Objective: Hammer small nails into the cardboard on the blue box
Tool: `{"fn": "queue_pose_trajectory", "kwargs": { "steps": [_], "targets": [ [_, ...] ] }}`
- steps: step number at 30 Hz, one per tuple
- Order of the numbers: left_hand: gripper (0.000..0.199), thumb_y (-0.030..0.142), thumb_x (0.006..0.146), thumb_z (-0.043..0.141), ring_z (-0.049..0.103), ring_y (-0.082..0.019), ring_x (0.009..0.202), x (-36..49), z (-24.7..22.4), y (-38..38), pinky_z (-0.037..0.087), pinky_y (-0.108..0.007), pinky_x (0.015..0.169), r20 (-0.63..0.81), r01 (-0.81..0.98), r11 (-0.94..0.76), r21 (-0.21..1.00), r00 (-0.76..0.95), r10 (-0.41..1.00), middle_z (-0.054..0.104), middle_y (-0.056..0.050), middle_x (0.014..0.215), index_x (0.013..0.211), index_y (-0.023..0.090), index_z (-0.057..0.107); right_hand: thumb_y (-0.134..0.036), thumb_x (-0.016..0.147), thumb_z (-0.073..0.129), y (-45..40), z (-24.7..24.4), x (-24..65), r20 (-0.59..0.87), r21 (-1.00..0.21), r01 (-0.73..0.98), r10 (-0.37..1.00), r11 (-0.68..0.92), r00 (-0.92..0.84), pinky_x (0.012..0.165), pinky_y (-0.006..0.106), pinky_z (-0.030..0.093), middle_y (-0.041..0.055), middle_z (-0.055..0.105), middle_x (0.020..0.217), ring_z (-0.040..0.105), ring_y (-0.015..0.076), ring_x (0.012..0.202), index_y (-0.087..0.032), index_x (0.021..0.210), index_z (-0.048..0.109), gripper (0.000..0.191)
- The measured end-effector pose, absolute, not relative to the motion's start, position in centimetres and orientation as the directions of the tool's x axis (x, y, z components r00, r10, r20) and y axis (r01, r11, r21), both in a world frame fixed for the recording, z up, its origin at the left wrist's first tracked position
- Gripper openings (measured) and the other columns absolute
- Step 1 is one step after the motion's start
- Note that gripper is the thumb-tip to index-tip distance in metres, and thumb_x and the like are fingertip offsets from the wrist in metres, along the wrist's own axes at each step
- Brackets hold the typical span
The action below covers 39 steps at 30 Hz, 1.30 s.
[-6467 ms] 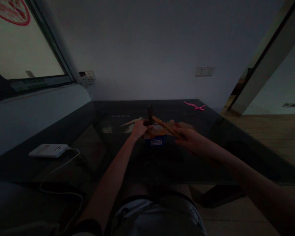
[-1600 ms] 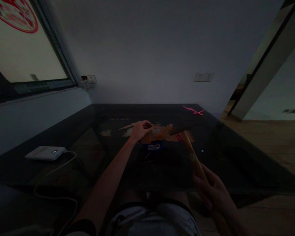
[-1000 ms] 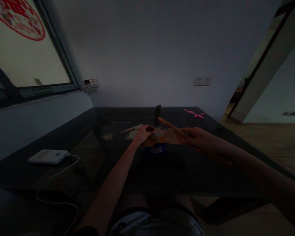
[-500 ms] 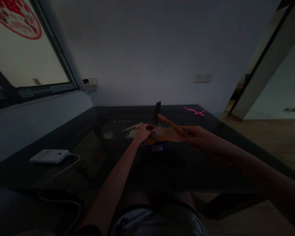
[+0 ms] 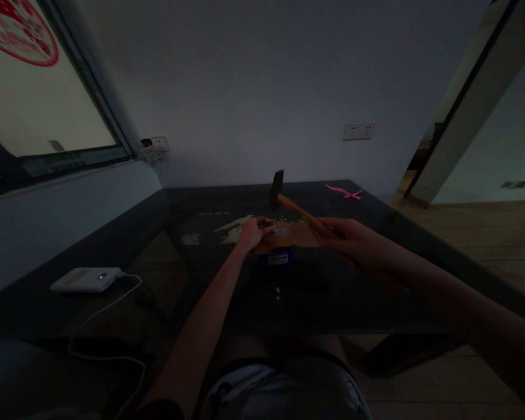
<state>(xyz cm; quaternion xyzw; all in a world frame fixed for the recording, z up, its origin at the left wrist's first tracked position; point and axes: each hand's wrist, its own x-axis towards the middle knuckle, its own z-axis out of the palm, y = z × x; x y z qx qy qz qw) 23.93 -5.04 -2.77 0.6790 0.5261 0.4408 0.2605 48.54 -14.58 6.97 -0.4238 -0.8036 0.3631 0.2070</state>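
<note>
My right hand (image 5: 350,236) is closed round the wooden handle of a hammer (image 5: 304,214). The hammer's dark head (image 5: 276,189) is raised just above and behind a flat brown board with a dotted surface (image 5: 304,233). Beneath the board is a blue box with a white label (image 5: 277,258). At the board's left side, my left hand (image 5: 254,233) rests with thumb and fingers pinched together. What lies between those fingertips is too dark and small to make out. An orange, shiny patch (image 5: 283,234) shows on the board beside them.
A white power bank (image 5: 87,280) with a white cable lies on the dark table (image 5: 166,262) at left. A pink ribbon (image 5: 345,192) is near the far right edge. Pale patches (image 5: 231,230) mark the tabletop behind my left hand. A wall stands behind.
The whole view has shifted slightly. Both hands, the hammer and the board keep about the same places relative to one another. A small bright glint now shows on the table before the box.
</note>
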Motion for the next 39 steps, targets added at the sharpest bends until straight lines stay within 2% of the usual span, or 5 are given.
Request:
{"fn": "queue_pose_trajectory", "kwargs": {
  "steps": [6, 11, 25, 31, 39],
  "targets": [
    [0.010, 0.018, 0.071, 0.065, 0.063, -0.017, 0.078, 23.7, -2.7, -5.0, 0.047, -0.028, 0.075, 0.362, 0.583, -0.342, 0.737, 0.086, 0.928, 0.070, -0.006, 0.084, 0.080, 0.014, 0.068, -0.020, 0.077, 0.053, -14.5, 6.4, 48.5, -0.005, -0.728, 0.558, 0.810, 0.399, -0.586, 0.031, 0.015, 0.036, -0.0043, 0.052, 0.065, 0.043, 0.0042, 0.036, -0.015, 0.128, 0.048, 0.052],
    [0.012, 0.020, 0.070, 0.066, 0.063, -0.017, 0.077, 23.7, -3.1, -4.7, 0.047, -0.028, 0.073, 0.354, 0.540, -0.334, 0.772, 0.070, 0.933, 0.070, -0.007, 0.083, 0.080, 0.013, 0.068, -0.024, 0.079, 0.052, -14.8, 6.9, 48.8, 0.003, -0.766, 0.539, 0.841, 0.349, -0.541, 0.030, 0.016, 0.033, -0.0076, 0.045, 0.054, 0.042, 0.0055, 0.034, -0.015, 0.126, 0.048, 0.048],
    [0.012, 0.019, 0.070, 0.066, 0.063, -0.016, 0.075, 23.8, -3.0, -4.9, 0.046, -0.027, 0.072, 0.331, 0.542, -0.308, 0.782, 0.057, 0.942, 0.070, -0.006, 0.082, 0.081, 0.013, 0.068, -0.023, 0.080, 0.052, -15.4, 6.9, 48.3, -0.010, -0.791, 0.521, 0.845, 0.320, -0.534, 0.030, 0.015, 0.034, -0.0079, 0.043, 0.055, 0.041, 0.0045, 0.034, -0.014, 0.132, 0.043, 0.054],
    [0.014, 0.023, 0.071, 0.067, 0.063, -0.018, 0.079, 23.6, -2.8, -4.9, 0.046, -0.028, 0.074, 0.350, 0.639, -0.305, 0.706, 0.059, 0.935, 0.070, -0.006, 0.085, 0.082, 0.015, 0.069, -0.020, 0.077, 0.054, -14.9, 5.6, 48.3, 0.008, -0.766, 0.532, 0.832, 0.361, -0.554, 0.031, 0.015, 0.034, -0.0053, 0.050, 0.060, 0.043, 0.0045, 0.036, -0.015, 0.127, 0.049, 0.050],
    [0.013, 0.019, 0.070, 0.066, 0.063, -0.016, 0.077, 23.8, -3.1, -4.7, 0.046, -0.026, 0.072, 0.338, 0.567, -0.302, 0.766, 0.044, 0.940, 0.070, -0.007, 0.084, 0.082, 0.013, 0.068, -0.024, 0.079, 0.052, -15.1, 5.9, 48.5, 0.038, -0.799, 0.488, 0.838, 0.352, -0.544, 0.033, 0.017, 0.035, -0.0070, 0.048, 0.055, 0.044, 0.0065, 0.036, -0.016, 0.130, 0.045, 0.052]
  ]
}}
